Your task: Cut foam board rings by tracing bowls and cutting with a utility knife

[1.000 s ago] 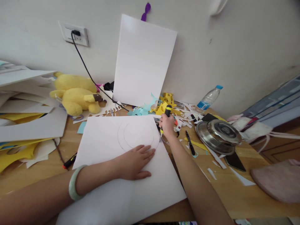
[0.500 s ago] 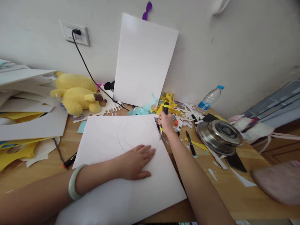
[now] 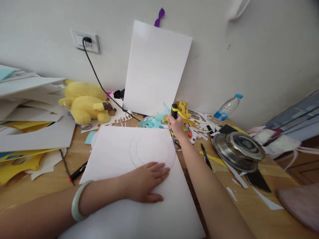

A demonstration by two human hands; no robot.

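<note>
- The left hand (image 3: 146, 183) lies flat, palm down and fingers spread, on the white sheet (image 3: 139, 186). It rests at the near rim of the two pencilled circles (image 3: 152, 150), with a pale bangle (image 3: 77, 200) on the wrist.
- To my eye this is a good hold for cutting. The palm should keep pressing straight down so the sheet cannot creep, with the fingertips kept outside the drawn line and away from the blade's path.
- The sheet covers the middle of the worktop (image 3: 251, 205) and its near end runs off the near edge, so that part has the least support.
- The right hand (image 3: 176, 125) is closed around a black-and-yellow craft knife (image 3: 173, 113), held nearly upright at the sheet's far right corner, just beyond the outer circle. The tip is hidden behind the hand.
- A steep, steady blade and short strokes along the curve would likely give the cleanest edge.
- There is little room to the right: a black pen (image 3: 205, 156) lies just beside the forearm, and a steel lid (image 3: 239, 147) sits further towards the right edge.
- On the left, a red-tipped marker (image 3: 77, 171) and stacked card (image 3: 32, 132) lie near the sheet.
- At the far edge, paper scraps (image 3: 196, 121), a plush toy (image 3: 84, 103), a water bottle (image 3: 227, 108) and a leaning white board (image 3: 156, 68) line the wall.
</note>
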